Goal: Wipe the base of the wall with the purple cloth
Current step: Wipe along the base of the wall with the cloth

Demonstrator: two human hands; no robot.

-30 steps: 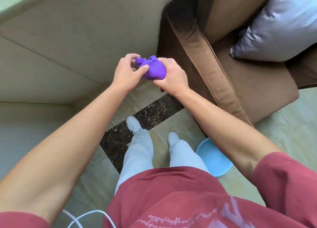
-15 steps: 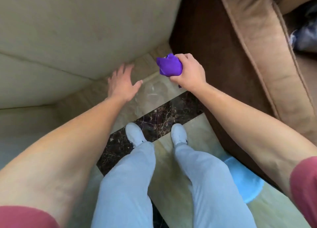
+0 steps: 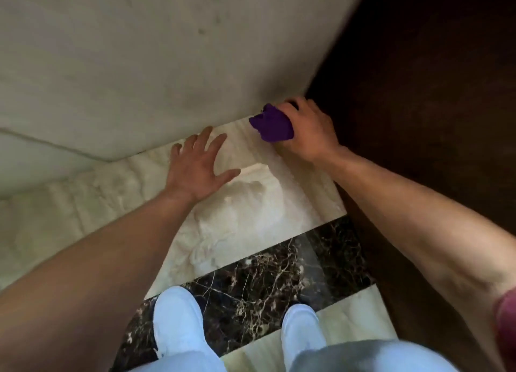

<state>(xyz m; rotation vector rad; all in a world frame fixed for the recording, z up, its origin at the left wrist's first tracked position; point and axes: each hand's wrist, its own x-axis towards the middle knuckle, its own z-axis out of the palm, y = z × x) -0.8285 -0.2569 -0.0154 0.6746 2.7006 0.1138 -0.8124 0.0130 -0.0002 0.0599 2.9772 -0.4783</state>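
The purple cloth (image 3: 272, 126) is bunched in my right hand (image 3: 308, 130), which presses it against the floor where the beige wall (image 3: 167, 64) meets the pale marble floor (image 3: 245, 209), right beside the dark brown sofa side. My left hand (image 3: 196, 166) lies flat on the floor with fingers spread, a little left of the cloth and just below the wall's base. It holds nothing.
The dark brown sofa side (image 3: 432, 106) rises along the right. A dark veined marble strip (image 3: 265, 274) crosses the floor near my two white shoes (image 3: 178, 321). The wall's base line runs leftward from the cloth.
I have crouched lower toward the floor. My right hand carried the cloth down to the wall base by the sofa. My left hand dropped flat onto the floor.
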